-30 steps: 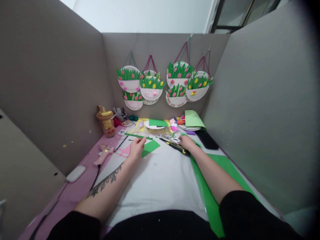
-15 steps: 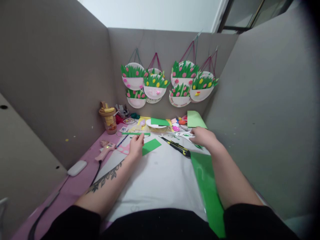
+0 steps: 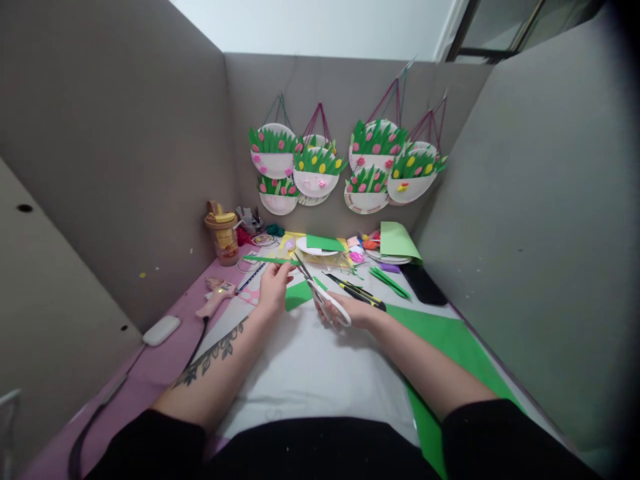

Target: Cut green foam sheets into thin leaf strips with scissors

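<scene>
Between the closed fingers of my left hand (image 3: 274,288) is a narrow green paper strip (image 3: 265,259), pointing left. My right hand (image 3: 343,310) grips a pair of white-handled scissors (image 3: 320,291). Their blades are parted and reach up to the strip's right end, close to my left fingertips; whether they touch it I cannot tell. Below the blades lies a green paper piece (image 3: 299,297), partly covered by my left hand. Just beyond my right hand is a black and yellow utility knife (image 3: 357,291).
Several cut green strips (image 3: 390,282) lie at right beside a black phone (image 3: 424,283). A large green sheet (image 3: 450,340) runs under my right forearm. A pink glue gun (image 3: 216,298) and a lidded cup (image 3: 223,237) stand at left. Paper-plate flower baskets (image 3: 316,175) hang on the back panel.
My right hand has come from the far right toward the middle, bringing the scissors up to the strip. The strip in my left hand has tilted slightly.
</scene>
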The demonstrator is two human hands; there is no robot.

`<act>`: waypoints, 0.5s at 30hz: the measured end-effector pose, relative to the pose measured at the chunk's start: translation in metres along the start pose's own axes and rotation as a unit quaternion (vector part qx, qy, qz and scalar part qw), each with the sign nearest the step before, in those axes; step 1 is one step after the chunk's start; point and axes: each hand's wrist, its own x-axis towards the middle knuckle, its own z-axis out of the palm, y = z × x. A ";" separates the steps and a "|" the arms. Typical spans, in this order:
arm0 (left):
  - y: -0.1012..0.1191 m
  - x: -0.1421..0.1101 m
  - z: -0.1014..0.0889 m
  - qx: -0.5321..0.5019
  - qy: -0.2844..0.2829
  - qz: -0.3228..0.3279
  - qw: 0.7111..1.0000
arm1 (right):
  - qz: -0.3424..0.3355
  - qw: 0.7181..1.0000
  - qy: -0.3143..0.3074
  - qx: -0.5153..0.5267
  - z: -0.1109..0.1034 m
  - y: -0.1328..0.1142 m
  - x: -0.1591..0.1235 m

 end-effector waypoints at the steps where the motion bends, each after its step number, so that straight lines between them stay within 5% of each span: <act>1: 0.001 -0.001 0.000 -0.011 -0.006 -0.005 1.000 | -0.002 1.000 0.001 0.003 0.000 0.003 0.001; 15: 0.004 -0.004 0.003 -0.041 0.005 -0.028 0.999 | 0.029 0.998 0.016 -0.048 -0.002 0.005 0.001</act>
